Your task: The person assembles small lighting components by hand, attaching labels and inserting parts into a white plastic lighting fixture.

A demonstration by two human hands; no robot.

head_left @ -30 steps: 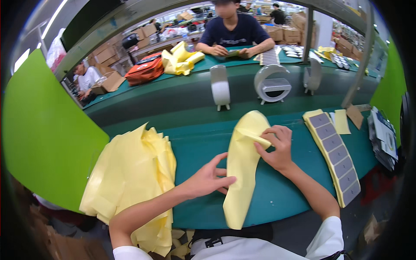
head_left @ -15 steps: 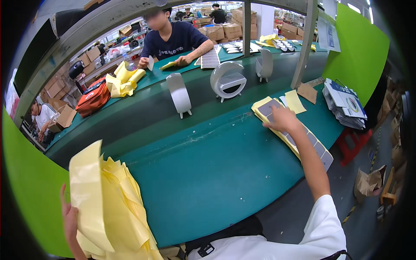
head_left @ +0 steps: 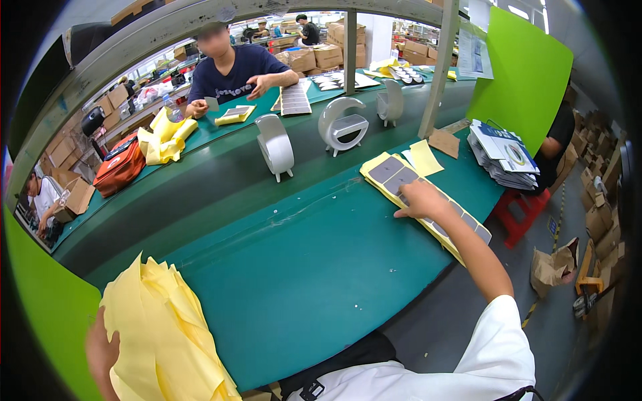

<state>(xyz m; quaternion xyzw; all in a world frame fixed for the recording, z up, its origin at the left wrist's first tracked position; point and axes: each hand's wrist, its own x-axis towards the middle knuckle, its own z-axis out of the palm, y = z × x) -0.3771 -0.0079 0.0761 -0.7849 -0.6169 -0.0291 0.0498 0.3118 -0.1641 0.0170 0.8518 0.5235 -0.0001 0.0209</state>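
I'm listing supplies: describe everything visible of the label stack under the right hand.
The stack is long and narrow: paper-like yellow backing carrying one row of grey, round-cornered labels with small dark marks. It lies slantwise on the green table, near end at the edge. The right hand hides part; contact is unclear.

Place: factory assembly workshop
Green workbench [head_left: 301, 281]: grey label sheets [head_left: 394, 177] toward right-hand edge
Opposite bench [head_left: 207, 127]: co-worker [head_left: 231, 70] at far edge
Background: stacked cartons [head_left: 328, 57], probably more workstations [head_left: 277, 41], blurred
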